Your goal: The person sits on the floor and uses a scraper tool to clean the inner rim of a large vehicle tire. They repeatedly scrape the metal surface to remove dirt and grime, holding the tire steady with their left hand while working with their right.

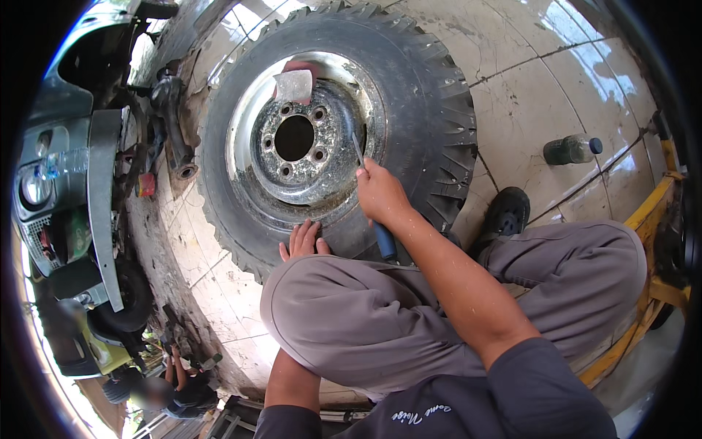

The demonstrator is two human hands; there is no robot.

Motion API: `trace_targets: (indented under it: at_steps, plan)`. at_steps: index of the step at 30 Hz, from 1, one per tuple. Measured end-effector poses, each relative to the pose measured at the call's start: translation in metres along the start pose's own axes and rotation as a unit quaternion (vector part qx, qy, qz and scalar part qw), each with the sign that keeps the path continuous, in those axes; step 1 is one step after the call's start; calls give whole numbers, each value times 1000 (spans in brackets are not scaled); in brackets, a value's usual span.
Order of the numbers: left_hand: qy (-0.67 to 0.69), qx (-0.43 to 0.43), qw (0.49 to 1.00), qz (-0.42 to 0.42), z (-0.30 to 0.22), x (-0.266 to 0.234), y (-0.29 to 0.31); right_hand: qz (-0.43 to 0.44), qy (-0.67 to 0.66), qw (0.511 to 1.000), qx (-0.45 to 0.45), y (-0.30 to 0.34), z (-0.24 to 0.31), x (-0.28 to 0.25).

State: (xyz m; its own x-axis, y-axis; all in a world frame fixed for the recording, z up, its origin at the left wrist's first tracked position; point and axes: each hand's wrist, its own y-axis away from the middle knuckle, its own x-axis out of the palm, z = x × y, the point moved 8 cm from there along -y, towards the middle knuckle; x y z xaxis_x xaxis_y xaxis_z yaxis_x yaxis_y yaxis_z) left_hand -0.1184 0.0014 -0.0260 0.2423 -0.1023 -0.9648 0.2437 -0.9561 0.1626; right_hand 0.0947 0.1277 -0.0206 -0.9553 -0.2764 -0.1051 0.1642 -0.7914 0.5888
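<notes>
A large knobby tire (417, 95) lies flat on the floor before me, fitted on a worn, paint-flecked steel wheel rim (245, 121) with a round centre hole and several bolt holes. My right hand (382, 194) is closed around a blue-handled tool (385, 241) with a slim metal blade, its tip at the inner side of the rim. Whether it is a screwdriver or a scraper I cannot tell. My left hand (303, 239) lies with fingers spread on the tire's near sidewall, partly hidden by my knee. A folded grey and red sheet, like sandpaper (294, 86), rests on the rim's far side.
A bottle of dark liquid with a blue cap (572, 149) stands on the tiles to the right. Beside my right leg is a yellow metal frame (647, 212). A vehicle (62, 183) and rusty metal parts (170, 121) are on the left. Another person (186, 388) works at lower left.
</notes>
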Motion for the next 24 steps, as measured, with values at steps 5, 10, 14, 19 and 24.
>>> trace_targets:
  at_steps: [5,10,14,19,24]
  plan:
    - [-27,7,1000,3,1,1,0,23,23,999,15,-11,10,-18]
    - [-17,21,999,-18,-5,-1,2,31,64,997,-6,-31,4,-20]
    - [-7,12,1000,-28,-15,-7,2,26,58,998,-17,-42,5,-23]
    - [2,6,999,-49,-20,-10,2,12,47,997,-52,-60,12,-26]
    - [2,-8,999,-39,-13,-9,3,14,37,998,-47,-47,11,-23]
